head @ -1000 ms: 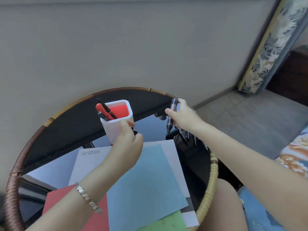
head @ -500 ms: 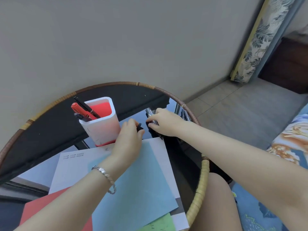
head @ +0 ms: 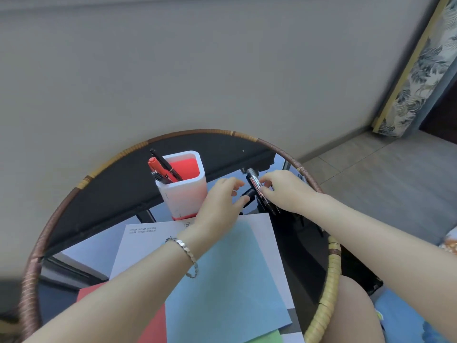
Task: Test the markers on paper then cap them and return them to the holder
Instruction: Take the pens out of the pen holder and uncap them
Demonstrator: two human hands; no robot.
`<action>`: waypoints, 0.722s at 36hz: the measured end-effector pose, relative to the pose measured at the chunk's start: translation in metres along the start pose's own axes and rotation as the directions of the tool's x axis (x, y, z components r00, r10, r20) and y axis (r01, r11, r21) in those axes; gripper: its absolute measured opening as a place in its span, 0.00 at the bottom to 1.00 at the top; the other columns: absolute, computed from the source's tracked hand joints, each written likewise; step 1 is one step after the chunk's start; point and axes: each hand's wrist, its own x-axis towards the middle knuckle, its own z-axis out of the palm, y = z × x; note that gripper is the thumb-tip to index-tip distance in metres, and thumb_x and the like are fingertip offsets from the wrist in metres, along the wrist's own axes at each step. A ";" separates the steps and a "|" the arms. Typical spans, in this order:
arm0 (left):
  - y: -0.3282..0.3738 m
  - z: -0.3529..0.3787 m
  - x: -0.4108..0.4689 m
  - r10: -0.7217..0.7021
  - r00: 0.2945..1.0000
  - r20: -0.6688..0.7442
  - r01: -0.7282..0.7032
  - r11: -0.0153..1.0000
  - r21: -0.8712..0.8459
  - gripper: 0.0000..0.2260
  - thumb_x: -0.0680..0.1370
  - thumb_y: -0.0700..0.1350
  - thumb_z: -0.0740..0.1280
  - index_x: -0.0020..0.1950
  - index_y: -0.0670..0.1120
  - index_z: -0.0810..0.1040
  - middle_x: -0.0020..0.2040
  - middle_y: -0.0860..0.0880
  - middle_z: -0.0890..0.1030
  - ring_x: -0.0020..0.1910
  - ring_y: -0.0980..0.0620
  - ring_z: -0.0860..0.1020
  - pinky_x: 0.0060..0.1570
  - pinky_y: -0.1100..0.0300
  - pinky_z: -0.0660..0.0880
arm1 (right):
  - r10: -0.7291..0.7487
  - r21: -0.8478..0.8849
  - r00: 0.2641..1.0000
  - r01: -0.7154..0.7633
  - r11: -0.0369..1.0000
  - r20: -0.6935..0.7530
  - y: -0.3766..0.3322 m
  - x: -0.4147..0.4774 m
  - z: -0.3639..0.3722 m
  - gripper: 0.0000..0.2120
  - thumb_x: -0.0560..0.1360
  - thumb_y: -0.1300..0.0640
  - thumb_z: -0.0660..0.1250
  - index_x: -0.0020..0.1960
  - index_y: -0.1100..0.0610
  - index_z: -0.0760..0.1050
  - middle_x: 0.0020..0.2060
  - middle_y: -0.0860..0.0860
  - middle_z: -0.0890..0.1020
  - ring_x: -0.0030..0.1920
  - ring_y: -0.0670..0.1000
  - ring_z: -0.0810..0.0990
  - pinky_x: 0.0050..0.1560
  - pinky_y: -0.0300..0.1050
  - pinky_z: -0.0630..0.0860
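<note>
We're over the round glass desk (head: 291,246) with its wicker rim, and both hands are meeting just beyond the far edge of the paper. Our right hand (head: 286,191) is clamped on a black whiteboard marker (head: 257,188), fingers wrapped round its barrel, the marker tilted with its silver end pointing away from us. Our left hand (head: 220,196), a silver bracelet (head: 184,251) on the wrist, pinches a small black cap (head: 249,193) between thumb and fingertips, right beside the marker's barrel; whether cap and marker touch, we cannot tell. A few more dark markers lie under the right hand, mostly hidden. Just left of the left hand stands the white holder (head: 184,191) with its red inside, and in it lean a red marker (head: 159,169) and a black pen (head: 165,164). Nearer to us than the hands, beneath the left forearm, lies a light blue sheet (head: 227,288) on top of a white sheet (head: 143,241), with a red sheet (head: 153,328) lower left and a green corner (head: 267,337) at the bottom.
</note>
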 end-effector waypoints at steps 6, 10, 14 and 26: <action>-0.006 -0.059 -0.048 0.090 0.985 -0.144 -0.097 0.995 -0.040 0.06 0.76 0.42 0.65 0.49 0.51 0.78 0.44 0.60 0.79 0.43 0.62 0.76 0.43 0.70 0.72 | -0.177 0.057 0.971 0.188 0.980 -0.163 -0.049 -0.004 -0.011 0.13 0.77 0.58 0.59 0.60 0.57 0.74 0.45 0.49 0.75 0.45 0.47 0.71 0.45 0.41 0.67; -0.012 -0.094 -0.068 0.118 0.938 -0.325 -0.109 0.993 0.044 0.07 0.75 0.39 0.65 0.48 0.49 0.79 0.42 0.61 0.78 0.43 0.61 0.75 0.41 0.69 0.72 | -0.337 0.119 0.910 0.373 0.920 -0.241 -0.104 -0.006 -0.023 0.10 0.75 0.58 0.63 0.55 0.57 0.77 0.39 0.47 0.75 0.42 0.48 0.73 0.47 0.46 0.73; -0.025 -0.116 -0.068 0.096 0.894 -0.438 -0.074 0.995 0.065 0.11 0.74 0.38 0.64 0.54 0.49 0.75 0.49 0.62 0.73 0.51 0.62 0.71 0.49 0.67 0.71 | -0.408 0.155 0.884 0.446 0.881 -0.228 -0.147 -0.004 -0.021 0.11 0.74 0.52 0.65 0.54 0.55 0.77 0.40 0.48 0.76 0.41 0.48 0.73 0.44 0.45 0.73; -0.046 -0.104 -0.039 0.010 0.949 -0.316 -0.046 0.993 -0.108 0.17 0.74 0.48 0.67 0.62 0.54 0.72 0.52 0.69 0.71 0.53 0.72 0.68 0.44 0.85 0.60 | -0.361 0.105 0.894 0.399 0.911 -0.266 -0.165 0.005 -0.009 0.07 0.76 0.54 0.63 0.49 0.54 0.78 0.38 0.48 0.73 0.39 0.49 0.73 0.37 0.42 0.69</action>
